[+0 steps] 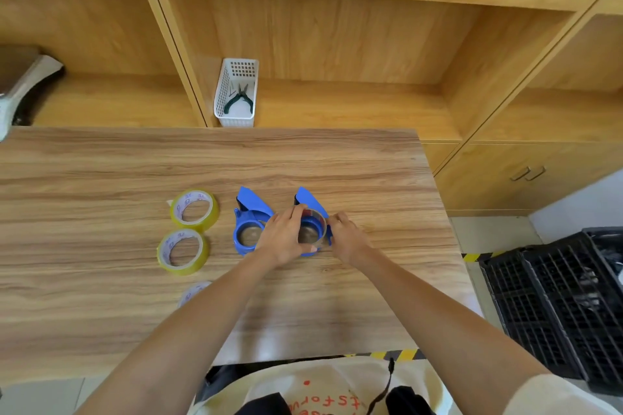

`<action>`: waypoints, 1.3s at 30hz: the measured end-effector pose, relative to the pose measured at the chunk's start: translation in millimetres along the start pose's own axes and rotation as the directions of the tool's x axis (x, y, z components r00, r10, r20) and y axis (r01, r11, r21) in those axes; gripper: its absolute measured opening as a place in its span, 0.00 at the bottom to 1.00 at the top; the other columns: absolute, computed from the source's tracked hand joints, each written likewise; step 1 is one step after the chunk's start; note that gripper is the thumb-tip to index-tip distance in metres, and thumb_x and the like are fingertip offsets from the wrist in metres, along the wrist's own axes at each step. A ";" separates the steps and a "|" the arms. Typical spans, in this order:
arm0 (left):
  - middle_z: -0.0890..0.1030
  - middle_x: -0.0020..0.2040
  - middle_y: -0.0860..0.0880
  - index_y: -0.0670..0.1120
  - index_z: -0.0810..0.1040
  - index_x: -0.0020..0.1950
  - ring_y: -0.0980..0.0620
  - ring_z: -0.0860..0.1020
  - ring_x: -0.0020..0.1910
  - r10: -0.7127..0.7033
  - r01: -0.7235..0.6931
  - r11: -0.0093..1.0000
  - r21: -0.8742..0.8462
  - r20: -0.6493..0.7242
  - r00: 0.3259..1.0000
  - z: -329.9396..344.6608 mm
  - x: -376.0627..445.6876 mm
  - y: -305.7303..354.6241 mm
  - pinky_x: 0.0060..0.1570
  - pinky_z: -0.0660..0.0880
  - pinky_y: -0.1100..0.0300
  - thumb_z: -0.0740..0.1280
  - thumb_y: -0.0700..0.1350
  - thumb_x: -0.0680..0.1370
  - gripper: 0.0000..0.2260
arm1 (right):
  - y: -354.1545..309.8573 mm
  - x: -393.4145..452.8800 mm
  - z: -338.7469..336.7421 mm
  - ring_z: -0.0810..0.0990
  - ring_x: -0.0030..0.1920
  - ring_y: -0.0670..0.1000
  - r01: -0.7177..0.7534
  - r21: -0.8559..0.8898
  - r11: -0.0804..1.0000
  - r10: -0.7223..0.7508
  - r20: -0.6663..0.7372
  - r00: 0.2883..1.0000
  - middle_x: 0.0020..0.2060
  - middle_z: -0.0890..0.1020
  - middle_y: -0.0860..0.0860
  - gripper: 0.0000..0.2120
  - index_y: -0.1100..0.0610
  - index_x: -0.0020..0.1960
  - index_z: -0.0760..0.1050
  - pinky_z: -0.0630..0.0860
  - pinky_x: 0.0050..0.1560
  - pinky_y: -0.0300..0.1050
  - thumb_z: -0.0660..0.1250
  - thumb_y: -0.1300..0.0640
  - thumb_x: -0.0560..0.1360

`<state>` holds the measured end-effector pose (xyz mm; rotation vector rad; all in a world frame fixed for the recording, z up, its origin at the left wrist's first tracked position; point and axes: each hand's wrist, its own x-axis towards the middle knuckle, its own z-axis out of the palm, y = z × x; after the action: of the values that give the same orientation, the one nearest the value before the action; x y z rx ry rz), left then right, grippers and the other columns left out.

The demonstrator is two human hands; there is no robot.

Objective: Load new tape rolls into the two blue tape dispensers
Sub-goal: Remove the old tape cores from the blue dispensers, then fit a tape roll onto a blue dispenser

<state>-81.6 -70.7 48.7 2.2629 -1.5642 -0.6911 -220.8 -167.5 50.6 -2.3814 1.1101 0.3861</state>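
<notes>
Two blue tape dispensers stand side by side on the wooden table [101, 313]. The left dispenser [247, 229] is untouched and shows a round hub. On the right dispenser [312, 202] sits a clear, nearly used-up roll core [312, 229]. My left hand [283, 239] grips that core from the left, thumb at its front rim. My right hand [345, 234] holds the right dispenser's right side. Two new yellowish tape rolls lie flat to the left, one farther [195, 209] and one nearer [182, 251].
An empty pale roll core [194, 291] lies near my left forearm. A white basket [236, 94] with pliers stands on the shelf behind the table. A black crate [566, 307] sits on the floor at the right, past the table edge.
</notes>
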 end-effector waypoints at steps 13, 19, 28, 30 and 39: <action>0.75 0.61 0.45 0.47 0.66 0.72 0.42 0.75 0.59 -0.058 0.060 0.998 -0.004 -0.323 0.945 -31.8 -127.3 -80.9 0.59 0.73 0.46 0.67 0.62 0.64 0.39 | -83.0 13.3 23.1 0.73 0.60 0.58 0.302 -0.064 0.951 -0.308 -0.237 0.921 0.58 0.75 0.54 0.16 0.54 0.61 0.73 0.74 0.52 0.53 0.61 0.64 0.76; 0.72 0.63 0.48 0.48 0.66 0.73 0.46 0.70 0.63 -0.116 0.141 0.980 0.142 -0.172 0.978 -27.0 -181.0 -122.3 0.67 0.65 0.52 0.66 0.64 0.65 0.39 | -125.4 13.8 45.0 0.71 0.62 0.57 0.357 -0.062 0.932 -0.363 -0.165 0.917 0.59 0.74 0.53 0.15 0.54 0.64 0.71 0.74 0.52 0.52 0.59 0.62 0.78; 0.73 0.64 0.52 0.54 0.65 0.72 0.50 0.72 0.63 -0.043 0.052 0.985 0.166 -0.056 0.997 -28.0 -184.2 -152.7 0.68 0.61 0.54 0.63 0.74 0.64 0.42 | -158.7 26.3 51.9 0.72 0.62 0.53 0.355 0.026 0.935 -0.352 -0.081 0.933 0.60 0.75 0.51 0.16 0.53 0.65 0.71 0.70 0.50 0.43 0.57 0.62 0.79; 0.75 0.63 0.52 0.54 0.67 0.72 0.51 0.73 0.60 0.003 0.009 0.986 0.164 -0.074 0.997 -33.4 -181.8 -159.7 0.66 0.60 0.57 0.57 0.78 0.67 0.41 | -166.2 30.9 52.4 0.72 0.63 0.51 0.340 0.048 0.939 -0.335 -0.087 0.938 0.61 0.75 0.50 0.17 0.52 0.66 0.71 0.69 0.51 0.42 0.57 0.62 0.79; 0.83 0.52 0.47 0.49 0.80 0.57 0.46 0.81 0.51 0.077 -0.080 0.953 0.291 0.022 0.997 -70.9 -125.7 -218.8 0.54 0.73 0.55 0.56 0.47 0.67 0.22 | -158.5 33.3 48.9 0.72 0.63 0.58 0.175 0.070 0.982 -0.149 -0.282 0.948 0.63 0.74 0.52 0.25 0.53 0.69 0.68 0.73 0.58 0.53 0.61 0.66 0.74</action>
<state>92.8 123.6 25.1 2.3854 -1.8568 -0.4768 -79.5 -74.7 42.8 -2.4709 1.0115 -0.0569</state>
